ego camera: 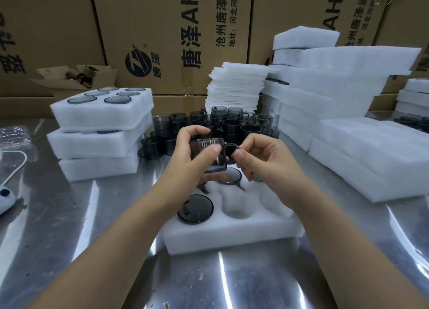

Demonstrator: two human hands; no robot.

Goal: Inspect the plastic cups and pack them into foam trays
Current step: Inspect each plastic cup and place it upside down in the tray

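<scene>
One smoky cup (209,156) is held above the foam tray (232,232), with its body gripped by the left hand (192,153) and its handle pinched by the right hand (262,158). Two seated cups (195,208) are plainly seen in the tray, and two front pockets (234,207) lie empty. Three stacked trays (97,127) are set at the left, with loose cups (209,122) crowded behind. Bare worktop (232,281) is left along the near edge.

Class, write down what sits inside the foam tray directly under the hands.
The foam tray holds a front-left cup and a back-middle cup; the front middle pocket is empty. The left hand, right hand and held cup hide the back corner pockets.
</scene>
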